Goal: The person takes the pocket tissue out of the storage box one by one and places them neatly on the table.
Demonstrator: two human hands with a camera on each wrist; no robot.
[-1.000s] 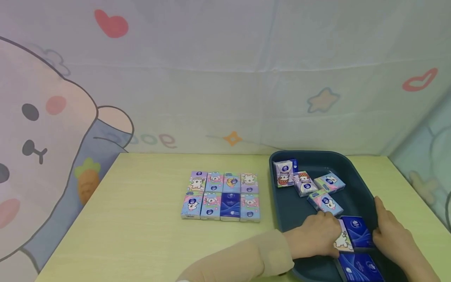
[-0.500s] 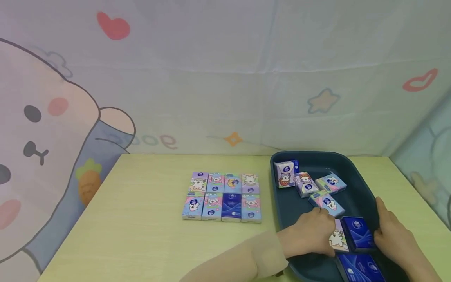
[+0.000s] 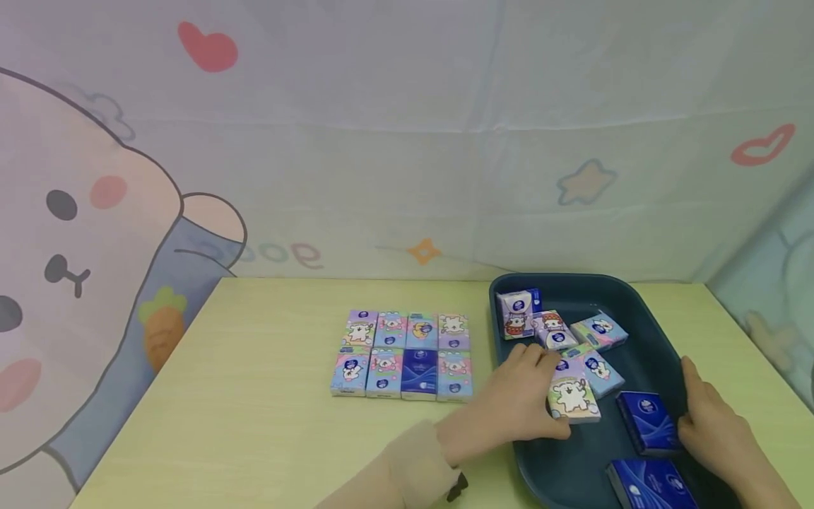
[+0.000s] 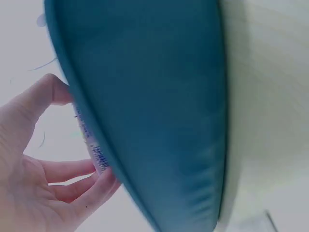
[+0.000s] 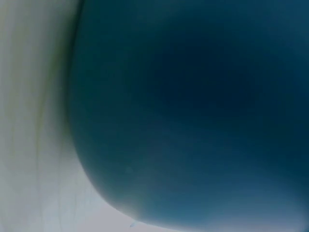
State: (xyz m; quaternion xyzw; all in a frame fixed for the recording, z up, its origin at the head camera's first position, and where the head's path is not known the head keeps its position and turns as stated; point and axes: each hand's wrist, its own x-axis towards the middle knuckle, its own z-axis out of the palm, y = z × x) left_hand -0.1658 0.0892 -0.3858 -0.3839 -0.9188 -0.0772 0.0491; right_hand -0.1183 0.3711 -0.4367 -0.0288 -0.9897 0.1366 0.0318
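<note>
My left hand [image 3: 518, 396] holds a small tissue pack [image 3: 574, 396], lilac and cream with a white cartoon animal, over the left part of the dark blue-green tray [image 3: 540, 463]. In the left wrist view, thumb and fingertips of the left hand [image 4: 53, 169] are at opposite ends of the pack [image 4: 94, 145], partly hidden by the tray wall. My right hand [image 3: 718, 424] rests against the tray's right rim, its visible fingers fairly straight. A pastel tissue pack [image 3: 600, 373] lies partly behind the held one. The right hand is out of sight in the right wrist view.
Two dark blue tissue packs [image 3: 649, 423] lie at the tray's near right. More packs [image 3: 552, 330] sit at its far end. On the pale wooden table [image 3: 254, 424], left of the tray, several packs [image 3: 402, 353] form two tight rows. A printed cloth [image 3: 356, 141] hangs behind.
My left hand has moved left and slightly away from me, carrying the lilac-and-cream tissue pack off from beside the dark blue packs. The right hand stays at the tray rim.
</note>
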